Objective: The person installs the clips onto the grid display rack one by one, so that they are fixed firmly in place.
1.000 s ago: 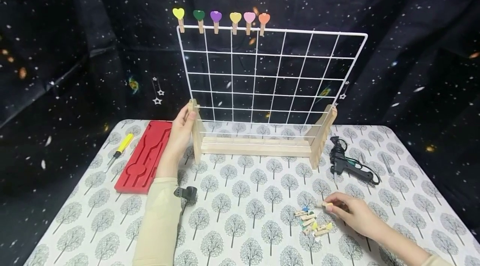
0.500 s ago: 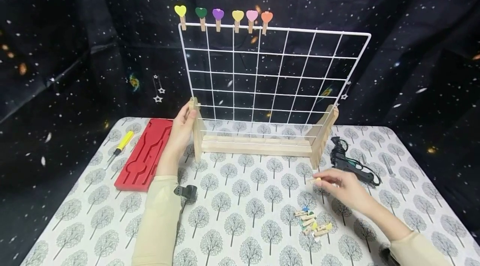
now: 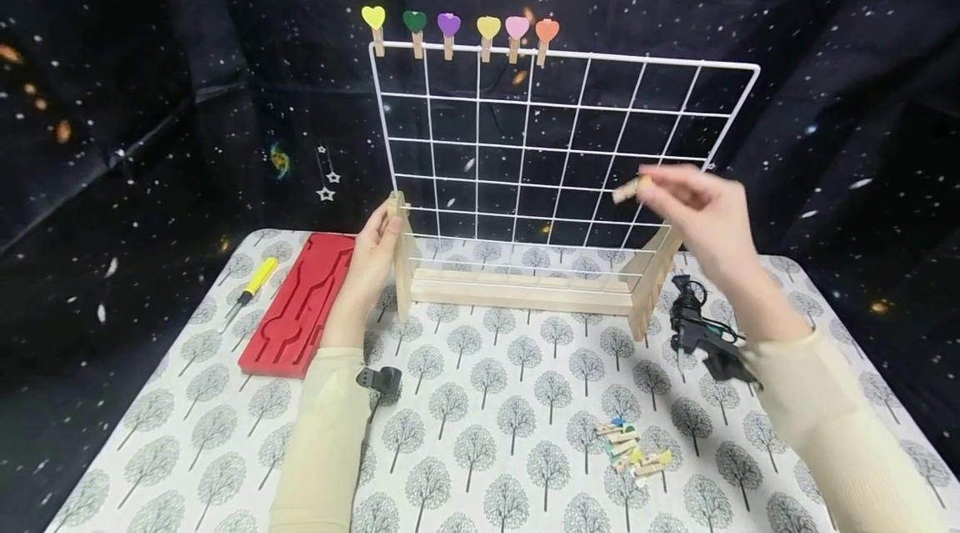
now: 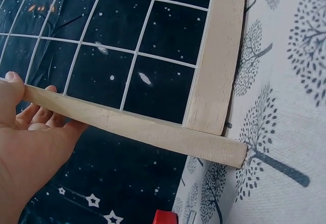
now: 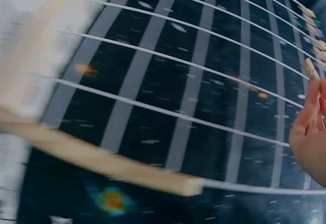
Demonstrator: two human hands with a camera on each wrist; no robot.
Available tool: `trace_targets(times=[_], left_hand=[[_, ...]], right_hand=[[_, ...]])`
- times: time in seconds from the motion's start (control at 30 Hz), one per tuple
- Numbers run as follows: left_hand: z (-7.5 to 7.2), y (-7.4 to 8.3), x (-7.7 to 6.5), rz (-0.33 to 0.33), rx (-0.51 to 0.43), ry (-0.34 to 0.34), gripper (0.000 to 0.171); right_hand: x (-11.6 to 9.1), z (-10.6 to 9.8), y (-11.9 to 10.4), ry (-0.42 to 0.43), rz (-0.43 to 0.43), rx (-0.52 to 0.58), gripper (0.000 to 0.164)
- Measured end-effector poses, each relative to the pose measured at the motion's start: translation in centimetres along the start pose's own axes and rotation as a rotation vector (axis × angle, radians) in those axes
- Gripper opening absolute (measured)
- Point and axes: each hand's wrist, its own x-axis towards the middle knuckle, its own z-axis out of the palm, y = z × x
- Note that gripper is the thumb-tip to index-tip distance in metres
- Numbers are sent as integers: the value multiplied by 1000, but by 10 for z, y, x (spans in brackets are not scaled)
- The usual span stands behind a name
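Observation:
A white wire grid (image 3: 645,59) stands upright in a wooden stand (image 3: 521,293). Several clothespins with coloured hearts, a purple one (image 3: 448,26) among them, are clipped along the left part of its top wire. My left hand (image 3: 375,245) grips the upper end of the stand's left side post (image 4: 127,123), thumb on one face and fingers behind. In front of the grid's right part, my right hand (image 3: 708,212) pinches a small wooden clothespin (image 3: 628,189) with a yellowish end, slightly blurred. The right wrist view shows this right hand (image 5: 311,142) at its edge.
Several loose clothespins (image 3: 637,460) lie in a pile at the table's front right. A black glue gun (image 3: 705,337) is beneath the right forearm. On the left are a red moulded tray (image 3: 300,308) and a yellow-handled screwdriver (image 3: 255,283). A dark starry cloth hangs behind.
My right hand has lifted the clothespin from beside the pile, up and forward to the grid's right part. The left hand keeps its grip on the post. The view has shifted slightly.

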Motion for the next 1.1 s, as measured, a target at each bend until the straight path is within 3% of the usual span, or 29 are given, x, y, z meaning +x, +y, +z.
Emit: trace_targets(times=[0.07, 0.2, 0.27, 0.37, 0.57, 0.87, 1.1], left_hand=[[1, 0, 2, 0, -4, -5, 51], [5, 1, 5, -11, -11, -14, 51], [6, 1, 6, -11, -10, -19, 51], [6, 1, 6, -5, -7, -25, 51], [3, 1, 3, -7, -7, -4, 50], [-2, -1, 1, 11, -10, -3, 50], [-1, -1, 0, 0, -29, 2, 51]], right_hand=[[18, 2, -21, 10, -87, 122, 27], [47, 4, -56, 35, -213, 259, 23], [59, 4, -71, 35, -252, 280, 23], [78, 8, -87, 56, -266, 217, 24], [103, 25, -105, 91, -138, 26, 26], [120, 42, -123, 23, 26, -240, 28], [121, 44, -124, -55, 58, -280, 28]])
